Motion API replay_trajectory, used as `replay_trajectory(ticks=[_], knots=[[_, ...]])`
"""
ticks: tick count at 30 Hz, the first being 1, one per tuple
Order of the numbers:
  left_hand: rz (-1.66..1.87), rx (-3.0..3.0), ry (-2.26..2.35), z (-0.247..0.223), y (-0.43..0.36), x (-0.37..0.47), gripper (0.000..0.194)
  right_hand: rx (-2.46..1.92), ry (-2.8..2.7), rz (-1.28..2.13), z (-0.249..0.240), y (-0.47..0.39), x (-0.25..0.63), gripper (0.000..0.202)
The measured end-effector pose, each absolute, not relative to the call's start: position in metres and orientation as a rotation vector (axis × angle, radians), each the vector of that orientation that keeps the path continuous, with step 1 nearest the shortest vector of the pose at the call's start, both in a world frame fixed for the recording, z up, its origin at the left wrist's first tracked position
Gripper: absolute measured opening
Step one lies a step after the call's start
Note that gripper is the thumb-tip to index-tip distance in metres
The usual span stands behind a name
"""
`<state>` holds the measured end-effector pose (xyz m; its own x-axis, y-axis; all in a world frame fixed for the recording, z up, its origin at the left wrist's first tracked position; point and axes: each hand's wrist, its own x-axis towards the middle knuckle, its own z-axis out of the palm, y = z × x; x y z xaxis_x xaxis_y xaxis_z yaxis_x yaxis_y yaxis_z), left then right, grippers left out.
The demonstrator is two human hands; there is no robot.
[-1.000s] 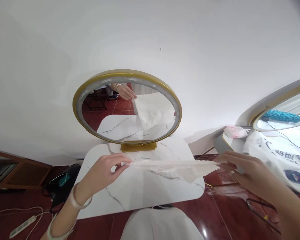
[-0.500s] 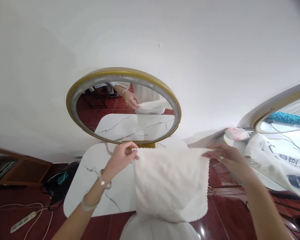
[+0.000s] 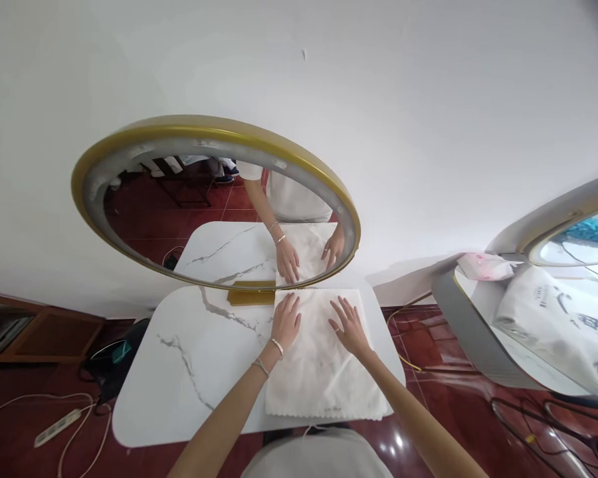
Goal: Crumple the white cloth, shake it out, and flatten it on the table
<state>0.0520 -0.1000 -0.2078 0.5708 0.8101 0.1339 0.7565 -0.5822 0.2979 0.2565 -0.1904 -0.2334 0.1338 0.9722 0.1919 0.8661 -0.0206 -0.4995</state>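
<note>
White cloth (image 3: 323, 382) lies spread on R half of the table (image 3: 154, 392), lower centre of frame, its scalloped near edge close to the table's near edge. L hand (image 3: 286, 322) rests on its upper L part, fingers slightly apart, palm down, nothing gripped; R hand (image 3: 349, 326) lies on upper R part, fingers fanned wide, also w/o a grip. Far edge meets the gold base (image 3: 249, 293) under the mirror (image 3: 219, 206); can't tell if it overlaps. Progress, my read: laying-out mostly done, smoothing prob. underway; faint creases btwn & below the hands remain, esp. lower R.
</note>
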Motion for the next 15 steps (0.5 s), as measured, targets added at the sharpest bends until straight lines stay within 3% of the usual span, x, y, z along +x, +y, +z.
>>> replay_trajectory(ticks=[6, 15], knots=[[0.342, 2.688, 1.439, -0.225, -0.089, 0.069, 0.048, -2.11, -1.98, 0.111, -0.251, -0.166, 0.262, 0.049], [0.394, 2.586, 1.59, -0.238, -0.081, 0.092, 0.05, -1.879, -2.158, 0.108, -0.246, -0.136, 0.249, 0.05]])
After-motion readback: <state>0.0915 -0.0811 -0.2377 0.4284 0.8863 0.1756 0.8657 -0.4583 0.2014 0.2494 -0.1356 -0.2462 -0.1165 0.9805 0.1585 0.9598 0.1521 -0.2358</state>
